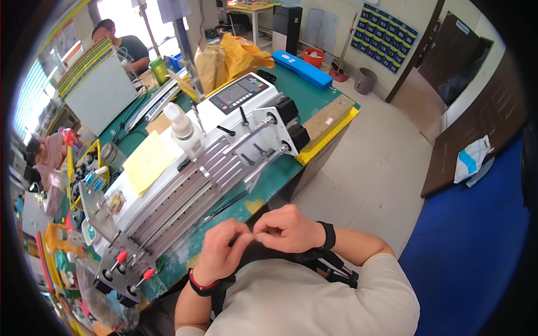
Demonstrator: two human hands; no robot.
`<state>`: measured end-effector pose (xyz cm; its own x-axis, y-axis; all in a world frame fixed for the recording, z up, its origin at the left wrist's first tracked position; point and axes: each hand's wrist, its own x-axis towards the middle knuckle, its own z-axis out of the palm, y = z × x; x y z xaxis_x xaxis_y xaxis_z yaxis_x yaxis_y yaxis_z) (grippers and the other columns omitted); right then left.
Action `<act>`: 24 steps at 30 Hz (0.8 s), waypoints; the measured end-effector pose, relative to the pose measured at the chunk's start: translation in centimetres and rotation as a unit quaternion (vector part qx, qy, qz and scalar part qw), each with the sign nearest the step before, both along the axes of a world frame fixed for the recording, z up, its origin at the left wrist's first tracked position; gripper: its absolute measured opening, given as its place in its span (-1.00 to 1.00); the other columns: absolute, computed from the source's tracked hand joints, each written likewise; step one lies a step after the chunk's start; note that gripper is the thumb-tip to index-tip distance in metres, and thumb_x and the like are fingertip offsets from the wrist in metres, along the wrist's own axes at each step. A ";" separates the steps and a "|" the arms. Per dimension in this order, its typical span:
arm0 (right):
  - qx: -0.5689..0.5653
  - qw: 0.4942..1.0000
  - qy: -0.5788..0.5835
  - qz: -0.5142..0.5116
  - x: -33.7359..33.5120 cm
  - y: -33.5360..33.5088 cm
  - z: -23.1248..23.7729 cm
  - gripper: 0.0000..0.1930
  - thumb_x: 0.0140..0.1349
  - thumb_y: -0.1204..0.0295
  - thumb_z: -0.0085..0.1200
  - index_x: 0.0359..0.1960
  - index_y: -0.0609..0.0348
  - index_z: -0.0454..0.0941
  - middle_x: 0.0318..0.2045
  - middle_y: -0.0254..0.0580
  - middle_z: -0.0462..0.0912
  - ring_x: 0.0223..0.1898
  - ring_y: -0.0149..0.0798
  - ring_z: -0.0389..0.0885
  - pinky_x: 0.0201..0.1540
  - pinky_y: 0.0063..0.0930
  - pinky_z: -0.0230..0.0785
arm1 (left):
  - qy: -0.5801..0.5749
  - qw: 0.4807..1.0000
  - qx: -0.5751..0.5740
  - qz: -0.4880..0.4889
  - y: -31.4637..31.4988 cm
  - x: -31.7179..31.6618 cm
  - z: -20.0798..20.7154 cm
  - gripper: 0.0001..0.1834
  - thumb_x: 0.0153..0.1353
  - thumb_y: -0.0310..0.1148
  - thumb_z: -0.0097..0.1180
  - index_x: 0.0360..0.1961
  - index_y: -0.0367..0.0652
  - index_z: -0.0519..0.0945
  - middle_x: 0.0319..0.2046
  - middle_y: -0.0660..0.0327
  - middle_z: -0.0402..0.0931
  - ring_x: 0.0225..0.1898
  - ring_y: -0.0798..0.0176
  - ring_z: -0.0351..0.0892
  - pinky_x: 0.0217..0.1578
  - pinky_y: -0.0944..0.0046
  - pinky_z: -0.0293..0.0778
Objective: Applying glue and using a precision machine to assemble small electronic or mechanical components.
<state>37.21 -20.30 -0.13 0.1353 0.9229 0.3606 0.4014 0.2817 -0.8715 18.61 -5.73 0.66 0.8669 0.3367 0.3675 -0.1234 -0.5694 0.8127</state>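
My left hand (223, 246) and my right hand (290, 228) meet in front of my chest, near the bench's front edge. The fingers of both are closed in a pinch, with the fingertips almost touching. Whatever sits between them, if anything, is too small to make out. Just beyond lies a long white and silver bench machine (185, 193) with metal rails, black motors and a control panel (239, 94). On top of it are a clear squeeze bottle (184, 129) with a white nozzle and a yellow sheet of paper (147, 162).
A thin black tool (225, 206) lies on the green bench mat (246, 208) before the machine. Brown and yellow bags (238, 59) and a long blue box (302, 69) are farther back. Other people (126, 47) sit across the bench. Parts and plastic bags crowd the left.
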 end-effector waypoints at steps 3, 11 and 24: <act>0.002 0.998 0.031 -0.055 -0.7 0.9 0.1 -0.94 0.34 0.50 0.32 -0.26 0.22 0.73 -0.49 -0.27 0.67 -0.54 -0.48 0.50 -0.46 -0.49 0.36 | -0.027 0.994 -0.099 0.040 0.1 0.5 -1.6 -0.91 0.38 -0.52 0.35 -0.25 -0.29 0.66 -0.36 0.07 0.68 -0.35 0.07 0.69 -0.25 0.20 0.57; 0.050 0.929 0.021 -0.366 6.2 8.2 0.5 -0.84 0.42 0.44 0.29 -0.30 0.29 0.67 -0.52 -0.33 0.69 -0.48 -0.54 0.59 -0.41 -0.49 0.44 | -0.072 0.983 -0.157 0.056 0.3 3.4 -2.8 -0.90 0.44 -0.49 0.30 -0.17 -0.33 0.65 -0.30 0.15 0.70 -0.24 0.29 0.67 -0.12 0.30 0.57; -0.095 0.932 0.222 -0.269 6.4 8.3 2.5 -0.83 0.48 0.43 0.22 -0.30 0.20 0.56 -0.59 -0.44 0.52 -0.69 -0.59 0.36 -0.66 -0.63 0.10 | -0.121 0.907 -0.404 0.029 0.3 8.4 -1.5 -0.51 0.55 -0.43 0.20 0.41 -0.40 0.49 0.10 0.04 0.77 0.21 0.17 0.68 0.35 0.18 0.47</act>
<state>43.57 -12.00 2.42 0.6937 0.7202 -0.0039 0.0273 -0.0318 -0.9991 26.96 -5.40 -0.83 0.7664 0.6226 0.1581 -0.3422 0.1874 0.9207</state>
